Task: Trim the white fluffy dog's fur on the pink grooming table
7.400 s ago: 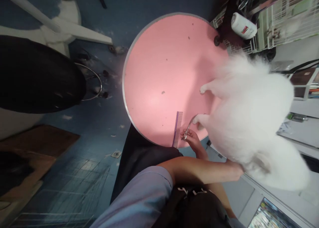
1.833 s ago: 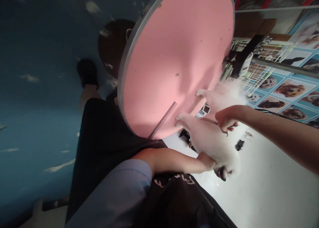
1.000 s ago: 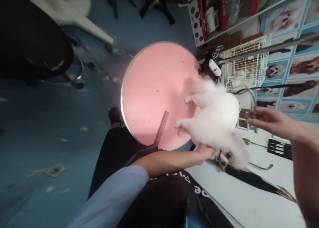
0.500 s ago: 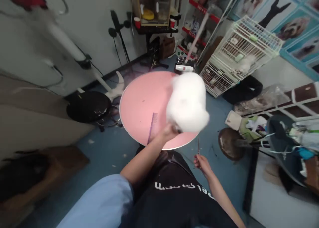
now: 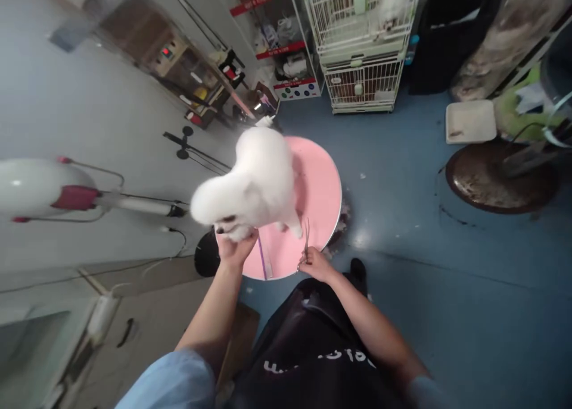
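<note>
A fluffy white dog (image 5: 268, 159) stands on the round pink table (image 5: 324, 183), its head turned to the left and toward me. My left hand (image 5: 235, 251) is closed under the dog's chin, its fingers partly hidden by fur. Over the table's near edge, my right hand (image 5: 317, 265) grips a pair of scissors (image 5: 307, 242), blades pointing away from me, close to the dog's front paw. Between my hands a purple comb (image 5: 262, 255) lies on the table.
A dryer (image 5: 75, 197) on an arm reaches in from the left. White wire cages (image 5: 361, 81) stand at the back, a white animal in the upper one. Shelves (image 5: 286, 46) are beside them. A brown round-based stand (image 5: 500, 177) and a pale tray (image 5: 471, 122) are on the right.
My view has swung to the right. The dog has shifted from the table's right side toward its left, my left hand still at its face. My right hand has brought the scissors up over the table.
</note>
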### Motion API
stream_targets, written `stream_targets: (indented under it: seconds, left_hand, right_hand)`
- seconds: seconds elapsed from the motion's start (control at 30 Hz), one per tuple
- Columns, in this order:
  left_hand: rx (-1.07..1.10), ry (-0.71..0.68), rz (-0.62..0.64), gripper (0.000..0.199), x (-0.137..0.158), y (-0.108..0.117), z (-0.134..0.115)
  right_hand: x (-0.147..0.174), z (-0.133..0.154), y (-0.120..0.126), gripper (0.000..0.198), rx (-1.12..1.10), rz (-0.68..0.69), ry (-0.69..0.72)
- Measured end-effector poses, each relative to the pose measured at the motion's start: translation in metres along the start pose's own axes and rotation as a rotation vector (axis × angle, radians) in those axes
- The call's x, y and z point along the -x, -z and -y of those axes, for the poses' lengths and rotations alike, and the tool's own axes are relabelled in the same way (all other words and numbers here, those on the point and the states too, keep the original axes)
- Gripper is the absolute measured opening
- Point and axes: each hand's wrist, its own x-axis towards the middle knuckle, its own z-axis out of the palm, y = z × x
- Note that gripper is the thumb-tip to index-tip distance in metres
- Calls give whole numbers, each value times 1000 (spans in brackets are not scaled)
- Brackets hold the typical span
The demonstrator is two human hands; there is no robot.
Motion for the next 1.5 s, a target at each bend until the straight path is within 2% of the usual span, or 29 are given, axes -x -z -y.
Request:
stream_targets:
  seconds: [0.1, 0.23, 0.37, 0.53, 0.63, 0.77, 0.93, 1.07, 1.2, 1.33, 1.43, 1.5]
  left_hand:
    - [-80, -39, -59, 16, -4, 2, -9]
    - [-181, -41, -70, 23, -5, 10, -22]
    - [-234, -45, -63, 29, -3, 19, -32]
    - [-234, -17, 27, 31, 4, 27, -39]
    - [-197, 11, 109, 34, 9, 27, -39]
    - [-220, 6, 96, 33, 16, 23, -37]
    - [-284, -86, -16, 39, 20, 19, -33]
    - [-300, -100, -63, 43, 17, 25, -33]
    - [-306, -86, -29, 46, 12, 32, -34]
    - [-342, 25, 3, 33, 5, 34, -39]
    - [-419, 94, 70, 32, -5, 43, -45]
    - [-540, 161, 128, 36, -16, 55, -44]
  right_hand:
    - [-22, -7, -6, 33, 54, 15, 1]
    - [-43, -7, -2, 31, 84, 101, 25]
    - [-56, -2, 2, 30, -27, 177, 23]
    - [-68, 0, 8, 29, -146, 315, 33]
    - [-72, 2, 9, 30, -151, 340, 16]
    - [-71, 5, 7, 31, -166, 358, 43]
    - [-66, 4, 6, 32, -142, 321, 51]
    - [-66, -1, 8, 32, -89, 265, 10]
    - [-53, -13, 2, 29, -126, 190, -51]
    - [-26, -32, -16, 30, -298, 77, -81]
    - [-8, -45, -30, 31, -411, 4, -83]
    - [0, -51, -39, 27, -403, -56, -60]
